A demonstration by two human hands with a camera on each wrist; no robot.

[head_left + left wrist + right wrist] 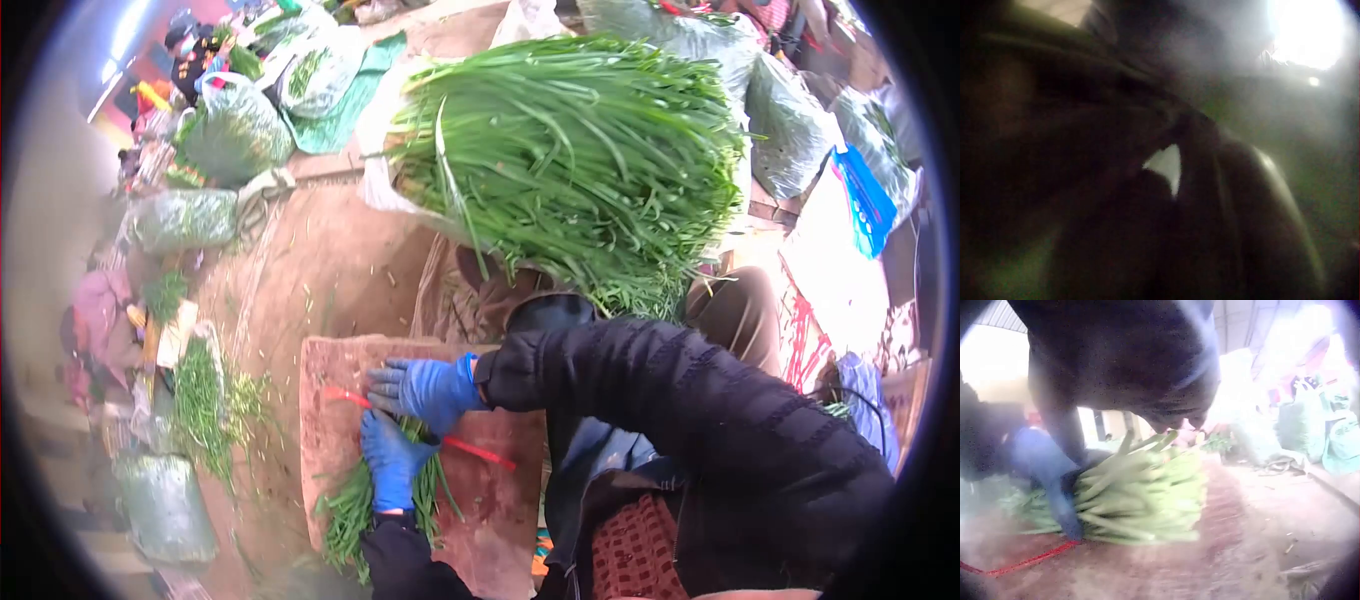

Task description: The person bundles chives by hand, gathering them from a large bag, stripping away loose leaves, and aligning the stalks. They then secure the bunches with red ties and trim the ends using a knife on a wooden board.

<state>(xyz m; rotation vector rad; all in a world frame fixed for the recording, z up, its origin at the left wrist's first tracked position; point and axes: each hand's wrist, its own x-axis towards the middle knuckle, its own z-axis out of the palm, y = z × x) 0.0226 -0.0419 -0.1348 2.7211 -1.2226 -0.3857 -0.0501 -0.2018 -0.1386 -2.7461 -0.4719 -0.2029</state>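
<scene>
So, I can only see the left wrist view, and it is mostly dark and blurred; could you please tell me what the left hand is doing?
Observer: In the head view, the left hand holds a green bunch on the reddish board.

Operator: Thank you, that helps. Could you also tell me whether anything other than the bunch lies on the board near the hands?

Observer: Yes, a red strip lies across it, with one end showing on each side of the two hands.
</scene>
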